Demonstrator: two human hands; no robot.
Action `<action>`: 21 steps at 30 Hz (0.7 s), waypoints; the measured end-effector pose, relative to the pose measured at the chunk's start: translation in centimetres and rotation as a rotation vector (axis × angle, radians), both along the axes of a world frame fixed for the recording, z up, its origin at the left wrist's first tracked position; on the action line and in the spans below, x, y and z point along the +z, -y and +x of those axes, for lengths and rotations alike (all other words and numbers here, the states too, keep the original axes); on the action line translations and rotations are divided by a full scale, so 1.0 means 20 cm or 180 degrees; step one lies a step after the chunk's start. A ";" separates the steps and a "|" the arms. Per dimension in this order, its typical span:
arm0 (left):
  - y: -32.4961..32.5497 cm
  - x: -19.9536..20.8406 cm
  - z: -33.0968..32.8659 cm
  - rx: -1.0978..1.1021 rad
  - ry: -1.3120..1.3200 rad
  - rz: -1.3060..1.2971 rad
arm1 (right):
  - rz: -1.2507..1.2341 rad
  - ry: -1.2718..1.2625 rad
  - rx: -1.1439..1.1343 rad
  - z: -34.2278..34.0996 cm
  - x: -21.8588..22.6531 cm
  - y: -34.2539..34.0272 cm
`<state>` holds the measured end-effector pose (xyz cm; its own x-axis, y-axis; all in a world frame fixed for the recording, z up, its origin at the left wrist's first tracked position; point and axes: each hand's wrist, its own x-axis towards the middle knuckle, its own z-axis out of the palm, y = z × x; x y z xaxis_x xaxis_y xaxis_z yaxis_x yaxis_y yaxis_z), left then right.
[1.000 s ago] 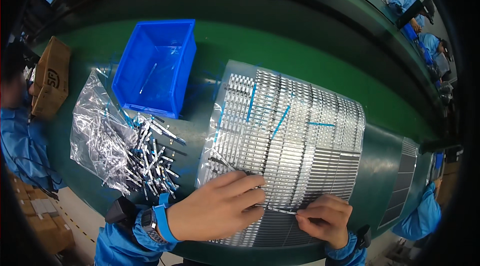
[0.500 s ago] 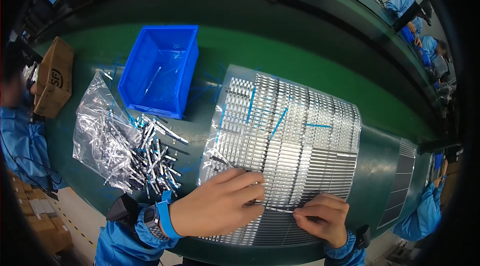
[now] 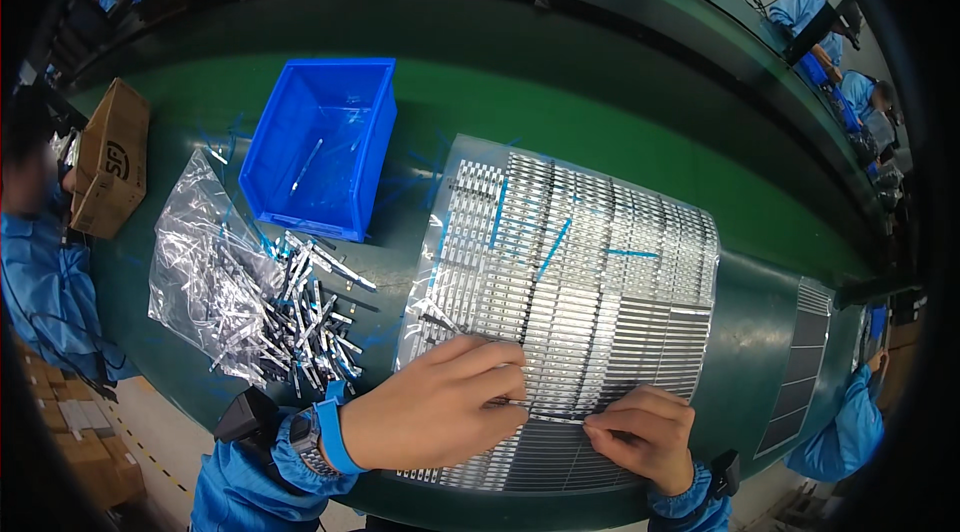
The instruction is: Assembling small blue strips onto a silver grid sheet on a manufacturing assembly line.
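My left hand (image 3: 440,404) and my right hand (image 3: 645,435) pinch the two ends of a thin silvery strip (image 3: 556,419), held level low over a wide sheet. This sheet (image 3: 590,242) carries dense rows of similar narrow strips, with dark slotted rows at its right and near side. Several short blue film slivers (image 3: 553,250) lie on top of it. To the left of my left hand, a heap of loose strips (image 3: 310,322) spills from a clear plastic bag (image 3: 190,252).
A blue open bin (image 3: 318,147) with a few strips inside stands beyond the heap. Left of it is a cardboard box (image 3: 112,160) beside a co-worker's blue sleeve (image 3: 50,282). Another dark striped sheet (image 3: 797,367) lies at right. Other people sit across the green table (image 3: 560,102).
The view has shifted slightly. Both hands keep the strip at nearly the same spot on the sheet. Across the table, a co-worker's hands have moved.
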<state>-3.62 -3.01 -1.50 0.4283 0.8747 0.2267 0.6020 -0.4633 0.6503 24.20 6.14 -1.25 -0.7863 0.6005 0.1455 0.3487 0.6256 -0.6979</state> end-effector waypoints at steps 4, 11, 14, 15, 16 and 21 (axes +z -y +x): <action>0.01 -0.01 0.00 0.0013 -0.0012 -0.0007 | 0.0016 0.0007 0.0016 -0.01 0.00 0.00; 0.00 -0.01 0.00 0.0025 0.0009 -0.0015 | 0.0061 -0.0008 -0.0036 0.00 -0.01 0.01; 0.00 0.00 0.00 0.0020 -0.0012 -0.0017 | 0.0068 -0.0019 -0.0105 0.00 -0.02 0.02; 0.00 0.00 0.00 0.0016 -0.0029 -0.0016 | 0.0079 -0.0024 -0.0113 0.00 -0.02 0.02; 0.00 0.00 0.00 0.0012 -0.0027 -0.0016 | 0.0079 -0.0022 -0.0117 0.00 -0.02 0.01; 0.00 0.00 0.01 -0.0014 -0.0287 0.0361 | 0.0077 0.0030 0.0006 0.00 0.00 0.00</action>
<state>-3.33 -3.03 -1.45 0.4552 0.8438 0.2843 0.6535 -0.5335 0.5370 24.14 6.10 -1.17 -0.7889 0.5953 0.1526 0.3538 0.6429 -0.6793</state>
